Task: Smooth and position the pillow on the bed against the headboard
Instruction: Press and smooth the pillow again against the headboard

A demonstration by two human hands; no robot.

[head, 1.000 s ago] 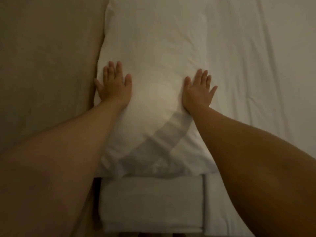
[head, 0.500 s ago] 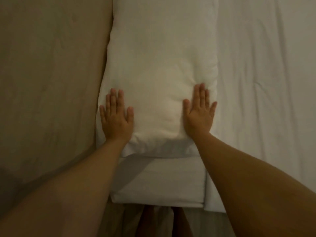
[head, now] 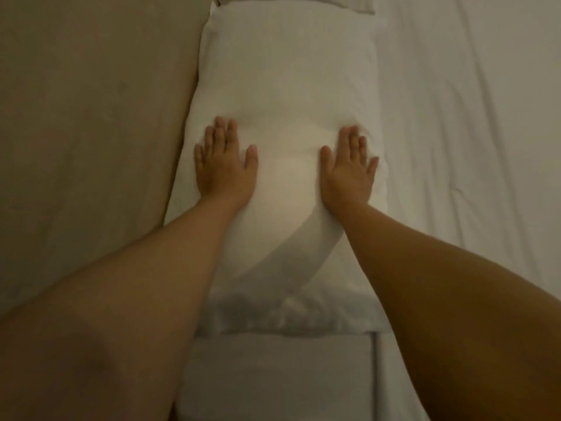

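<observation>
A long white pillow [head: 285,95] lies lengthwise down the middle of the view, its left side against the tan padded headboard [head: 91,117]. My left hand [head: 224,167] presses flat on the pillow's left half, fingers spread. My right hand [head: 347,171] lies flat on its right half, near the pillow's right edge. Both palms are down and hold nothing. The pillow bulges between my hands. My forearms cover part of its near end.
The white bed sheet [head: 470,147] stretches to the right of the pillow, lightly creased. The white mattress end [head: 279,378] shows below the pillow's near end. Another pillow's corner [head: 343,1] peeks in at the top.
Both hands have slid from the pillow's near end further up along it, staying flat. The view has shifted, so more of the pillow's near end shows below my hands.
</observation>
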